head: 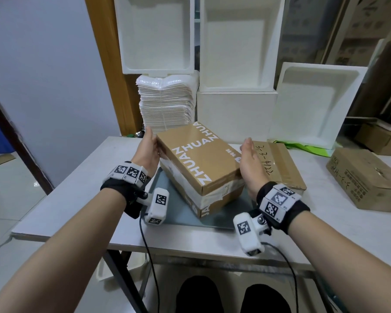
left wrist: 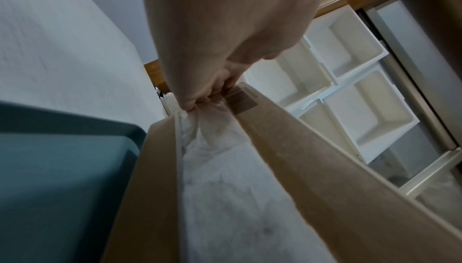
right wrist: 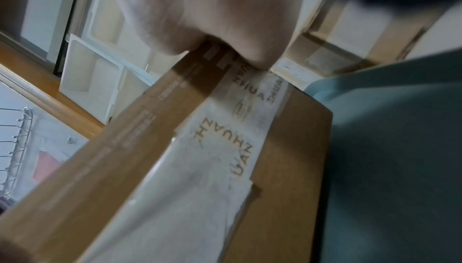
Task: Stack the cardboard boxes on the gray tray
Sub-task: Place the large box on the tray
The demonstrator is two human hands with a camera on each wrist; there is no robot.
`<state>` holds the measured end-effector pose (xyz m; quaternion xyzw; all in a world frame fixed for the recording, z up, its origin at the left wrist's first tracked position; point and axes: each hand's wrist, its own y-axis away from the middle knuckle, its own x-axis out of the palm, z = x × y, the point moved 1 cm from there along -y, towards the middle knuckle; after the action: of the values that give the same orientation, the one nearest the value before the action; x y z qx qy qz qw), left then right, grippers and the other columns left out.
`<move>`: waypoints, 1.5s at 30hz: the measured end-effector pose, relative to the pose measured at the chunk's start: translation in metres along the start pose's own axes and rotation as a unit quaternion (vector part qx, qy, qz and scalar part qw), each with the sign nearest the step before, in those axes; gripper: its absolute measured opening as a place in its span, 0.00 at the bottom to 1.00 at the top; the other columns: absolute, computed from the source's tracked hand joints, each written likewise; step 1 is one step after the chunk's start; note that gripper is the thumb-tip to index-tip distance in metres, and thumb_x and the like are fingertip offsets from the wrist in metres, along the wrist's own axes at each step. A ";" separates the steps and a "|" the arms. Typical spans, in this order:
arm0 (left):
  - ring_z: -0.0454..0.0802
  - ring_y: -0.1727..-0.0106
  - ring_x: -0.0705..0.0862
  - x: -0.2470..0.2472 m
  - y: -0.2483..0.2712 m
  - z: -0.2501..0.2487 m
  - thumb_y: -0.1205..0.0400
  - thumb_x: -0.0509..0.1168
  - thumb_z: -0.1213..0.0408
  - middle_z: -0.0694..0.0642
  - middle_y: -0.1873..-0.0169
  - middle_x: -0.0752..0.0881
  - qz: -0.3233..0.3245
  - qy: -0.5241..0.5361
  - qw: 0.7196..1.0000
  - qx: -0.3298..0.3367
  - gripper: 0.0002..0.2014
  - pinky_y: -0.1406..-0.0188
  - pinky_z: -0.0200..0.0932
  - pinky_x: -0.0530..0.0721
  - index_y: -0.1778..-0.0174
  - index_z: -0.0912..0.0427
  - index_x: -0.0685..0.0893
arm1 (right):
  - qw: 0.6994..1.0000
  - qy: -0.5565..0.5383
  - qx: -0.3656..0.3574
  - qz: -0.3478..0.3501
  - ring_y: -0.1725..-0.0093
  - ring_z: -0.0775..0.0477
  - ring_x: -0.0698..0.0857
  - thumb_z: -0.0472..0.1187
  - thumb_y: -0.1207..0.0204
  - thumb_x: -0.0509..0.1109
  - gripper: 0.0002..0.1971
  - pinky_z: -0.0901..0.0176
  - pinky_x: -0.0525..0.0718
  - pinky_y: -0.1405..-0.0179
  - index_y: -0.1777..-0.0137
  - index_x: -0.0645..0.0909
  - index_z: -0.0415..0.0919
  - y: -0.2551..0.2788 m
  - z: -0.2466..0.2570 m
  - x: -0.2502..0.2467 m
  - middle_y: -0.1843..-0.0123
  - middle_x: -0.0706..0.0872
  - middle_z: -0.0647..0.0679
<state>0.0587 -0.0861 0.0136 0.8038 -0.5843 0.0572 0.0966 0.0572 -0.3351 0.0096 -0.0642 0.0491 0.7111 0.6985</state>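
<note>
Two cardboard boxes are stacked on the gray tray [head: 178, 211]. The lower box [head: 212, 199] has white tape around it. The upper box [head: 196, 154], printed ZHUAN in white, lies on it slightly turned. My left hand [head: 148, 150] lies flat against the upper box's far left side, fingers pointing away from me. My right hand [head: 250, 161] presses its palm on the box's right side with straight fingers. In the left wrist view the left hand [left wrist: 225, 30] touches the upper box [left wrist: 325, 168] near a barcode, beside the tray [left wrist: 62, 168]. The right wrist view is blurred; it shows the upper box [right wrist: 125, 148] and the tray [right wrist: 400, 148].
A flat cardboard box [head: 278, 163] with handwriting lies on the table [head: 77, 199] just right of my right hand. A bigger cardboard box [head: 366, 179] stands at the far right. White foam boxes [head: 235, 114] and a stack of white envelopes [head: 167, 102] line the back.
</note>
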 end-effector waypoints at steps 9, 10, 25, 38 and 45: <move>0.45 0.32 0.76 -0.003 0.036 0.007 0.12 0.38 0.39 0.51 0.33 0.80 0.028 -0.022 0.999 0.000 0.35 0.38 0.36 0.70 0.20 0.59 0.69 | 1.000 -0.010 0.012 0.018 0.20 0.46 0.69 0.73 0.21 0.42 0.41 0.41 0.63 0.19 0.17 0.64 0.47 -0.014 0.013 -0.015 0.18 0.70 0.51; 0.45 0.33 0.76 -0.002 0.040 0.008 0.12 0.38 0.39 0.52 0.33 0.80 0.029 -0.023 0.999 -0.004 0.35 0.39 0.36 0.71 0.20 0.60 0.70 | 1.000 0.001 0.011 0.018 0.20 0.46 0.69 0.73 0.21 0.42 0.41 0.41 0.63 0.19 0.17 0.65 0.47 -0.014 0.012 -0.015 0.18 0.71 0.50; 0.53 0.14 0.55 -0.002 0.027 0.000 0.15 0.38 0.34 0.58 0.16 0.63 -0.023 -0.068 0.997 -0.014 0.40 0.17 0.50 0.51 0.17 0.62 0.62 | 0.996 0.085 -0.004 0.020 0.14 0.45 0.57 0.67 0.17 0.40 0.38 0.48 0.53 0.17 0.14 0.55 0.46 -0.006 0.010 -0.025 0.13 0.57 0.46; 0.53 0.24 0.74 -0.009 0.012 0.010 0.15 0.42 0.34 0.58 0.30 0.81 -0.015 -0.029 0.999 -0.043 0.38 0.31 0.43 0.71 0.25 0.60 0.76 | 0.997 0.073 -0.010 -0.009 0.14 0.43 0.54 0.64 0.15 0.45 0.38 0.49 0.52 0.18 0.12 0.46 0.43 0.024 -0.030 -0.016 0.12 0.54 0.45; 0.45 0.48 0.87 -0.004 0.029 0.011 0.15 0.43 0.35 0.55 0.43 0.88 0.001 -0.005 0.999 -0.046 0.37 0.59 0.37 0.82 0.24 0.59 0.76 | 0.999 0.041 0.019 0.004 0.13 0.44 0.49 0.66 0.17 0.44 0.41 0.50 0.48 0.18 0.13 0.38 0.42 0.015 -0.024 -0.014 0.11 0.46 0.47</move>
<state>0.0293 -0.0935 0.0051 0.7982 -0.5876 0.0260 0.1304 0.0431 -0.3531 -0.0121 -0.0798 0.0921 0.7097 0.6939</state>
